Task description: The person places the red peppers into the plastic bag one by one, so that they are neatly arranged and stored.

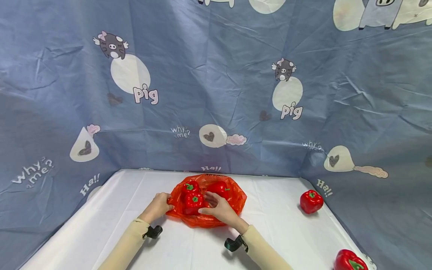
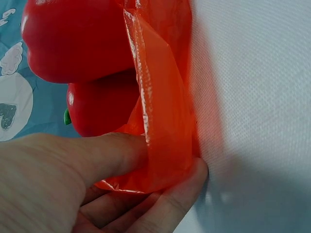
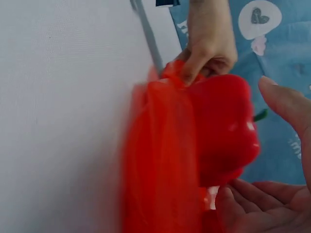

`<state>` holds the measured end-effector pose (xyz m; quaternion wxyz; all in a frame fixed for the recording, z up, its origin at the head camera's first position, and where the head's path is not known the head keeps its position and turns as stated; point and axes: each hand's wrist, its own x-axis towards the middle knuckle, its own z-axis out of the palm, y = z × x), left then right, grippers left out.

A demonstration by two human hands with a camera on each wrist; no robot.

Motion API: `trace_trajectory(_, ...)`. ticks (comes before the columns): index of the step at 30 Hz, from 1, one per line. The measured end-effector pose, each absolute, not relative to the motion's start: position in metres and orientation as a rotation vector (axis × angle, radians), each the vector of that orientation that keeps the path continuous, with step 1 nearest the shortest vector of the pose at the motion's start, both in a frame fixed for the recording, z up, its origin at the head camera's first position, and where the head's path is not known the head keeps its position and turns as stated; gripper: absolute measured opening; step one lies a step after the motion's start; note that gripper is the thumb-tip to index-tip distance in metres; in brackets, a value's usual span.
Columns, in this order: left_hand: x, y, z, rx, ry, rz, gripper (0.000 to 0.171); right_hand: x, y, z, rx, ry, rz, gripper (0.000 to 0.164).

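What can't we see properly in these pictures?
- Head view: the lower right pepper, cut off by the bottom edge.
- Left wrist view: the thumb tip of the left hand, hidden by the bag.
- Right wrist view: the bag's creases, smeared by blur.

Creased blue cloth [image 1: 202, 93] hangs in front of me and down both sides of the white surface [image 1: 98, 221], printed with winged pigs [image 1: 113, 45], pale ovals [image 1: 129, 73] and dark hearts [image 1: 209, 137]; light catches its wrinkles on the right.
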<state>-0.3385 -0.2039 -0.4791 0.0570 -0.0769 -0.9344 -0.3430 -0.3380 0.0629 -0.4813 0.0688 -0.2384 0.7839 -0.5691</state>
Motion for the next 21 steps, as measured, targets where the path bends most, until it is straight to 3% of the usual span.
trace_trajectory(21,-0.340,-0.205,-0.480,-0.250,-2.833,-1.022,0.014,-0.289,0.159,-0.428,-0.839,2.233,-1.739,0.072)
